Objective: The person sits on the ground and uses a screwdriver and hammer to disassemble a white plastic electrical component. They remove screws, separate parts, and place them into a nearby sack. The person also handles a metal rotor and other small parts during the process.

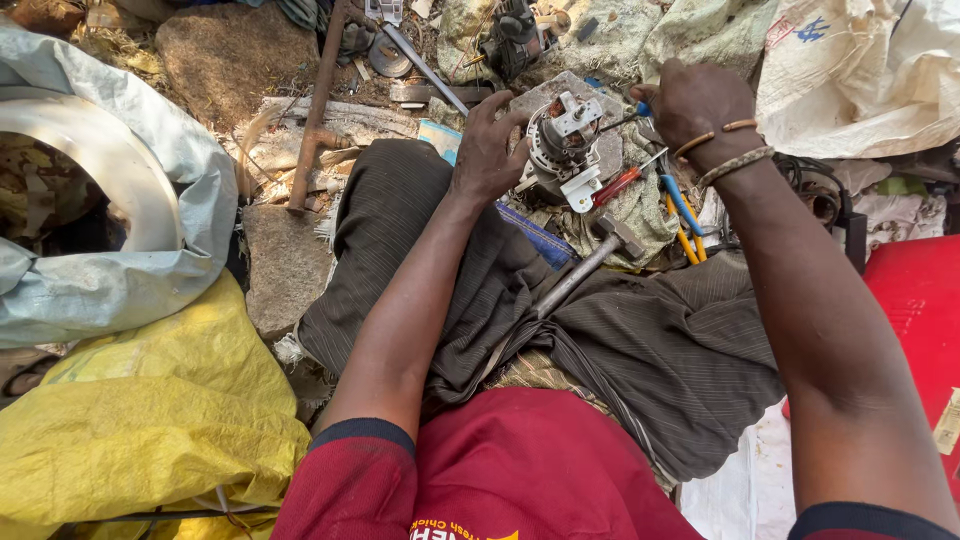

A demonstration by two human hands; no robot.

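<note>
A small electric motor (562, 148) with a white frame and copper windings stands on a flat stone in front of my knees. My left hand (488, 150) grips its left side. My right hand (695, 103) is closed on a blue-handled screwdriver (640, 110) whose thin shaft points left into the top of the motor. Bangles and a woven band circle my right wrist. A hammer (598, 255) with a metal handle lies across my lap, head toward the motor. A red-handled screwdriver (618, 185) and pliers with blue and yellow grips (682, 215) lie just right of the motor.
A rusty iron bar (318, 105) leans over rocks at the upper left. A grey sack with a white ring (110, 190) and a yellow sack (150, 400) fill the left side. White sacks (860, 70) lie upper right, a red box (915, 300) at right. Another motor (515, 40) sits among scrap above.
</note>
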